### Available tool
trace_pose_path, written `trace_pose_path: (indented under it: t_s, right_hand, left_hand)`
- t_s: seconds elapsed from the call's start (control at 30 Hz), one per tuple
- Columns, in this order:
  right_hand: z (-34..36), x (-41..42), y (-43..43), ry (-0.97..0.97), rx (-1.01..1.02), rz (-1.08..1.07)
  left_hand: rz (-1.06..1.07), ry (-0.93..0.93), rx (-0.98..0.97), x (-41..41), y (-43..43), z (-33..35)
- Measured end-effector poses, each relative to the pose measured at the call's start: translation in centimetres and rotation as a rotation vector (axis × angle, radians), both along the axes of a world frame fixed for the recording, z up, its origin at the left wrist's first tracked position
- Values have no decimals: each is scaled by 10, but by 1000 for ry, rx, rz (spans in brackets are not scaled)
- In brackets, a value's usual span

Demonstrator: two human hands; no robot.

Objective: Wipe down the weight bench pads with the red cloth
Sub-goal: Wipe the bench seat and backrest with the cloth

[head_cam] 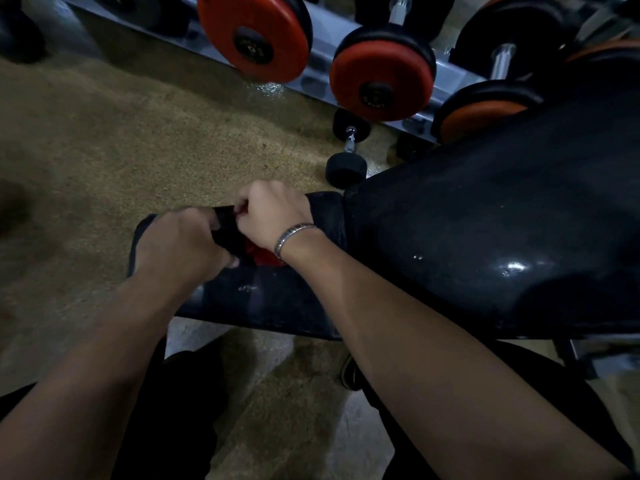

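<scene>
The black weight bench has a small seat pad (277, 303) in front of me and a large glossy back pad (485, 220) rising to the right. The red cloth (265, 254) lies bunched on the seat pad, mostly hidden under my hands. My right hand (273, 216), a metal bracelet on its wrist, is curled and pinches the cloth's upper edge. My left hand (180, 244) is curled beside it on the pad; its fingertips are at the cloth, but I cannot tell if they grip it.
A dumbbell rack (329, 36) with red-and-black dumbbells (381, 77) runs along the back. A small black dumbbell (348, 150) lies on the brown speckled floor (104, 133) just beyond the bench. My legs and one shoe (351, 374) are below the seat pad.
</scene>
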State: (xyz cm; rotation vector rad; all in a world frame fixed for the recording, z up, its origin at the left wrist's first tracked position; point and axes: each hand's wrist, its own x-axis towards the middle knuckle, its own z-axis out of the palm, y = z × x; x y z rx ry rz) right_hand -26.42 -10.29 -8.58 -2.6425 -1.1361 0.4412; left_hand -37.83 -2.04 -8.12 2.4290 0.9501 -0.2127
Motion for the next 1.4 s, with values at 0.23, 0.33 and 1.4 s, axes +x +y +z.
trace_pose_path:
  t_s: [0.23, 0.33, 1.4]
  right_hand:
    - [-5, -15, -10, -46, 27, 19]
    - [-5, -36, -44, -55, 78, 38]
    - [-5, 7, -76, -190, -1, -392]
  left_hand:
    - [-12, -132, -5, 7, -3, -3]
    - [-18, -183, -80, 11, -5, -4]
    - [-115, -90, 48, 31, -10, -35]
